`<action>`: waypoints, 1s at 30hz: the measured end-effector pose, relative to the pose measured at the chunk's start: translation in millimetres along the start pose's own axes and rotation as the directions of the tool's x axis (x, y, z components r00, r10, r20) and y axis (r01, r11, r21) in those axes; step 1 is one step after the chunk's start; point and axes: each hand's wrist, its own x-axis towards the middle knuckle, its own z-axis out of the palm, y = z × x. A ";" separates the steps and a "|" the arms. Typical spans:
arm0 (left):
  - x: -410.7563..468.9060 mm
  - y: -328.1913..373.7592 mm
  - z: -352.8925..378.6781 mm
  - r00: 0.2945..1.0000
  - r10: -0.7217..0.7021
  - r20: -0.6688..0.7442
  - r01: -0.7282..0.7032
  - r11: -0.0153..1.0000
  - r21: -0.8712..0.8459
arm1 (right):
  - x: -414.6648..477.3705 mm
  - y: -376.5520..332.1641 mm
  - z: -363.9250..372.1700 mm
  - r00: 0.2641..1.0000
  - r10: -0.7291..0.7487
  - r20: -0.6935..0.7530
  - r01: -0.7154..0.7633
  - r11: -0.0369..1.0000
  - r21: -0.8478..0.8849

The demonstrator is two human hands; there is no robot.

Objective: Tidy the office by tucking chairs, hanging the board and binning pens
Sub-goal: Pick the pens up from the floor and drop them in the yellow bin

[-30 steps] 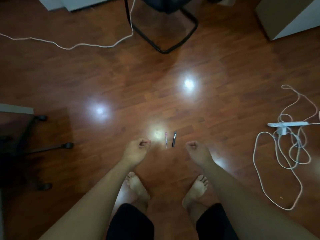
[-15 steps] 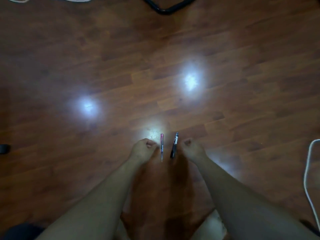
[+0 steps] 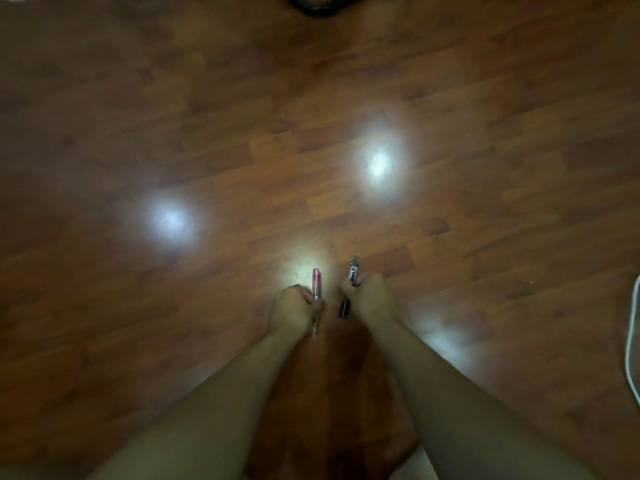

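Two pens lie close together on the brown wooden floor (image 3: 207,133), pointing away from me. My left hand (image 3: 292,308) has its fingers closed around the pink pen (image 3: 316,282), whose far end sticks out past the knuckles. My right hand (image 3: 369,296) grips the black pen (image 3: 352,271), whose two ends show above and below the fingers. Both hands are low, at floor level. Whether the pens still touch the floor cannot be told.
The black curved base of a chair (image 3: 320,8) shows at the top edge. A white cable (image 3: 632,344) runs along the right edge. Bright lamp reflections glare on the floorboards. No bin or board is in view.
I have bent lower and the view has closed in on the floor. Both hands moved inward onto the pens and closed on them; before they were beside the pens.
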 end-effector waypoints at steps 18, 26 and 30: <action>-438.1 186.8 -430.0 0.993 -0.006 -0.117 -0.026 0.963 -0.269 | -533.0 -318.9 -313.9 0.953 -0.301 -0.024 0.302 0.953 0.041; -588.9 185.0 -543.7 0.976 -0.045 -0.212 -0.049 0.906 -0.420 | -696.5 -401.7 -346.5 0.874 -0.481 0.064 0.483 0.876 -0.012; -622.8 146.6 -580.6 0.978 -0.061 -0.201 -0.045 0.874 -0.484 | -741.1 -429.5 -323.6 0.818 -0.563 0.117 0.571 0.818 -0.062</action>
